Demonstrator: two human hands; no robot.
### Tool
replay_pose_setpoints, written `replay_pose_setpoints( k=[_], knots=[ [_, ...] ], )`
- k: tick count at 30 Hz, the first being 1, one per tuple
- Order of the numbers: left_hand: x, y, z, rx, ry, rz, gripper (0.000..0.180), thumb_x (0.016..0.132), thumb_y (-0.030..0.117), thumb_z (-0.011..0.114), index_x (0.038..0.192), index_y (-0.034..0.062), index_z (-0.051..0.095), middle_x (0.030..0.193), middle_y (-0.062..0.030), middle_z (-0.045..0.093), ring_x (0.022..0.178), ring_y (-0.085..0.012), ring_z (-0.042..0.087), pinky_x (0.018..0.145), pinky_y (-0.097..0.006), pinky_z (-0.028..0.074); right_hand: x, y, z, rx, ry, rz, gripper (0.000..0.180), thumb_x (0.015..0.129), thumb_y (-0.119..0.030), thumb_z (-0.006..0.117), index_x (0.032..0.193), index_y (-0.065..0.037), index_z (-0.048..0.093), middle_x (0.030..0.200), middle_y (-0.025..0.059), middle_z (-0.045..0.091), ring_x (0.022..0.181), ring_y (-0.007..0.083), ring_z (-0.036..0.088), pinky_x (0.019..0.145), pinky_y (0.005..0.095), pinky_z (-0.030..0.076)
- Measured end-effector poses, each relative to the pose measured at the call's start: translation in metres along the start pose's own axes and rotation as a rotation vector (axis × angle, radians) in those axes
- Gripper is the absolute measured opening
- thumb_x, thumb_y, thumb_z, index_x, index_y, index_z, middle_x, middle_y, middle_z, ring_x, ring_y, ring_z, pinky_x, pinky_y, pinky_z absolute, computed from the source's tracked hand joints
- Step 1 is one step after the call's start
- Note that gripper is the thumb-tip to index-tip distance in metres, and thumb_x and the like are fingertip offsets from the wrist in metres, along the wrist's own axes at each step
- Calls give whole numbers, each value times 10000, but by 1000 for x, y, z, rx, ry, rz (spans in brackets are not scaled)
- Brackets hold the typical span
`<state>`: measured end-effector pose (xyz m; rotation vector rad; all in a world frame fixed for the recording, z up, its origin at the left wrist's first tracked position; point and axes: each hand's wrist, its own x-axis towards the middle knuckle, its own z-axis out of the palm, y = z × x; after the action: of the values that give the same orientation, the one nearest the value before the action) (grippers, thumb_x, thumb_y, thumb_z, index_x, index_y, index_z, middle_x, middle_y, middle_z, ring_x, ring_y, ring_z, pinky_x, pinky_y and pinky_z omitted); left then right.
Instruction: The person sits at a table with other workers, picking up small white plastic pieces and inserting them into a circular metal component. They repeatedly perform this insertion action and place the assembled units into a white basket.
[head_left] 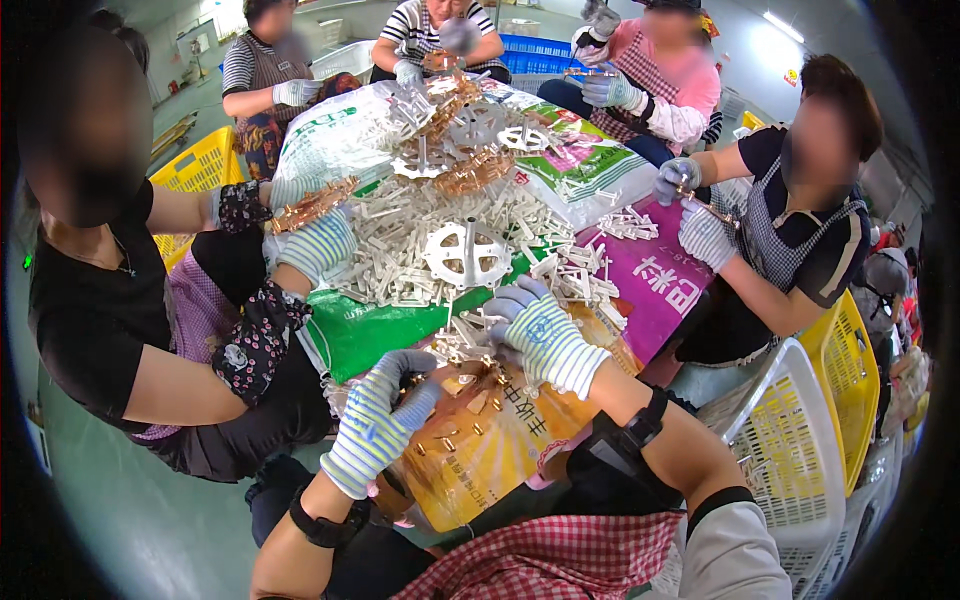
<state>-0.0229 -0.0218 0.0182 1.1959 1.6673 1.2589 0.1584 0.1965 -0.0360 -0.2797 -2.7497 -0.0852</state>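
Note:
My left hand point(375, 425), in a striped glove with grey fingertips, is held over the near edge of the sack-covered work surface. Its thumb and fingers stand apart with nothing visible between them. My right hand point(550, 340), gloved alike, reaches in from the right with its fingers bent together. Its fingertips are by a small cluster of copper-coloured pieces point(485, 372); what they grip is too small to make out. Loose copper-coloured bits point(477, 403) lie on the yellow-orange sack point(450, 490) between my hands. Beyond them stands a silver spoked disc point(467, 255) with an upright stem.
White stick-like pieces point(400, 235) are heaped across the middle, with more discs and copper-coloured parts point(465, 135) on top. Several people in gloves sit around the heap, some holding copper-coloured parts. A white basket point(790, 450) and yellow crate point(845, 370) stand right; another yellow crate point(200, 165) stands left.

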Motion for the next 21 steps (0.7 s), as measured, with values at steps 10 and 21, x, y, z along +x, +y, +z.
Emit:
replay_pose_setpoints(
  k=[10,21],
  knots=[
    [0,-1,3,114,-29,86,395,937,165,641,1305,23,617,1029,-68,665,923,-135,601,867,-285,502,-13,-6,-31,518,252,208,155,884,-166,679,995,-60,659,949,135,674,923,344,646,929,460,464],
    [-2,-5,18,68,-36,213,387,939,99,642,1312,1,612,1126,-98,701,998,-155,652,925,-306,509,-10,-64,-67,648,274,-7,148,894,-194,733,1021,-137,682,1099,57,689,1148,278,628,1140,522,346]
  ],
)
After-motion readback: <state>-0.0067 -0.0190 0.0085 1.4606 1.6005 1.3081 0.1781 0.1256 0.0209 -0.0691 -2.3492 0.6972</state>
